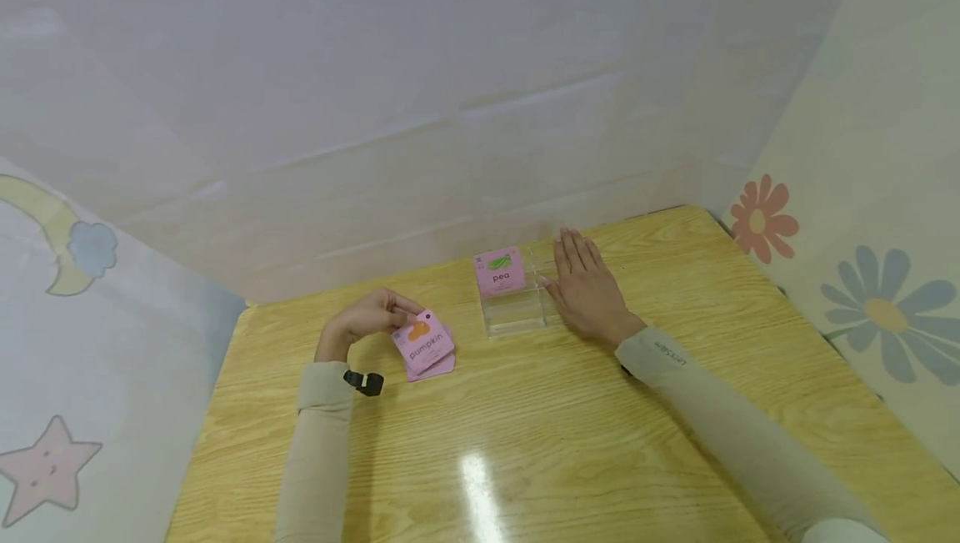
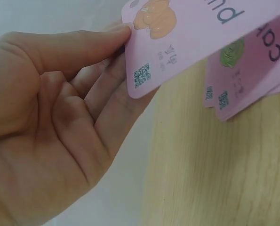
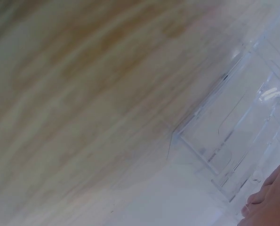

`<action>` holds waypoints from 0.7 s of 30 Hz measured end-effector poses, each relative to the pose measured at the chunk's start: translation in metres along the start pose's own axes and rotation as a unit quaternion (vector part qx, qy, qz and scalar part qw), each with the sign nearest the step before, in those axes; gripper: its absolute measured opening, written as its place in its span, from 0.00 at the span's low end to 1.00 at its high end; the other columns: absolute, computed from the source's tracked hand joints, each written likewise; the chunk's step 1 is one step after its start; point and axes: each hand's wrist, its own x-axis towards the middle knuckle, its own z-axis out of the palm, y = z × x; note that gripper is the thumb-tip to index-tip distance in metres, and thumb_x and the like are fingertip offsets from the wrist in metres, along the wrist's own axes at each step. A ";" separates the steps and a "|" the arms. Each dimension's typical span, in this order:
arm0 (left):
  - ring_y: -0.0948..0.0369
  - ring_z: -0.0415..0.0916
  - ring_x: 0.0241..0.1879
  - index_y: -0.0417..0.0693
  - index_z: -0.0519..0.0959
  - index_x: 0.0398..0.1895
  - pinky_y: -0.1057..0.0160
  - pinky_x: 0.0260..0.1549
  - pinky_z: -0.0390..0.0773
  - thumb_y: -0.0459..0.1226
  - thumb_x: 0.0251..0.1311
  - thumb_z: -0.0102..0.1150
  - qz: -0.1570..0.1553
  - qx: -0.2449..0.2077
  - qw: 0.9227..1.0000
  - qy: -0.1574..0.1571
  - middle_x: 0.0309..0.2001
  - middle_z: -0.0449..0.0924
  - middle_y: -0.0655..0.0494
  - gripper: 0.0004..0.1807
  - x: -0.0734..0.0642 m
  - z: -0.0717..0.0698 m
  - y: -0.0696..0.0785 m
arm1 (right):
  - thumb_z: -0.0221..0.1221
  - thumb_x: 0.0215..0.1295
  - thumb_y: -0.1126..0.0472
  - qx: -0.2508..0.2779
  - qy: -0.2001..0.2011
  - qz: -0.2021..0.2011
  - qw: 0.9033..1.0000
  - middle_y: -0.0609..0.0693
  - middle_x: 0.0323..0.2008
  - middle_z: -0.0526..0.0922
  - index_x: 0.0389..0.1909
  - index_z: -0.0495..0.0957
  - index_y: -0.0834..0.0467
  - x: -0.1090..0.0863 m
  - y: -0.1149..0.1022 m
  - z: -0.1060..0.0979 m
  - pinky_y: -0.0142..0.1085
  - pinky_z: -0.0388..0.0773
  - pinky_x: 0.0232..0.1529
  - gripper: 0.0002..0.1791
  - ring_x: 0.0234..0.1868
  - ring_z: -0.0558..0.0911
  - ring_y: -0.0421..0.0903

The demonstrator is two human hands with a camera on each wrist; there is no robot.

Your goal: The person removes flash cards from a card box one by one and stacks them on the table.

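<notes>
My left hand (image 1: 372, 314) pinches a pink card marked "pumpkin" (image 1: 426, 346) by its edge, thumb on the face side. More pink cards lie beneath it on the table; in the left wrist view, one (image 2: 252, 70) shows a green picture and the letters "cab". A clear plastic holder (image 1: 516, 322) stands towards the back, with a pink "pea" card (image 1: 501, 278) in its upper left section. At the holder's right side my right hand (image 1: 588, 291) lies with straight fingers, back up, holding nothing. Only part of that hand shows in the right wrist view.
Everything stands on a wood-grain table (image 1: 420, 460). Behind it hangs a pale wall sheet (image 1: 375, 109), close to the back edge. Side sheets carry a star (image 1: 51, 468) on the left and flowers (image 1: 888, 314) on the right.
</notes>
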 end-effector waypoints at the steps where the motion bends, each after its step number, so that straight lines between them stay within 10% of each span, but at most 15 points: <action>1: 0.58 0.85 0.41 0.38 0.79 0.58 0.64 0.40 0.85 0.30 0.68 0.51 0.000 0.004 1.000 -0.001 0.52 0.84 0.39 0.18 0.000 0.000 -0.001 | 0.38 0.77 0.42 0.001 0.000 0.000 1.000 0.65 0.79 0.42 0.77 0.43 0.68 0.000 0.000 0.000 0.53 0.40 0.81 0.42 0.80 0.43 0.60; 21: 0.62 0.77 0.35 0.43 0.83 0.54 0.68 0.34 0.77 0.29 0.65 0.53 -0.001 0.064 0.998 -0.010 0.49 0.85 0.47 0.17 0.011 0.014 -0.011 | 0.38 0.78 0.42 0.013 -0.017 0.005 1.000 0.64 0.79 0.38 0.77 0.34 0.64 0.000 0.000 -0.002 0.53 0.37 0.81 0.43 0.81 0.37 0.57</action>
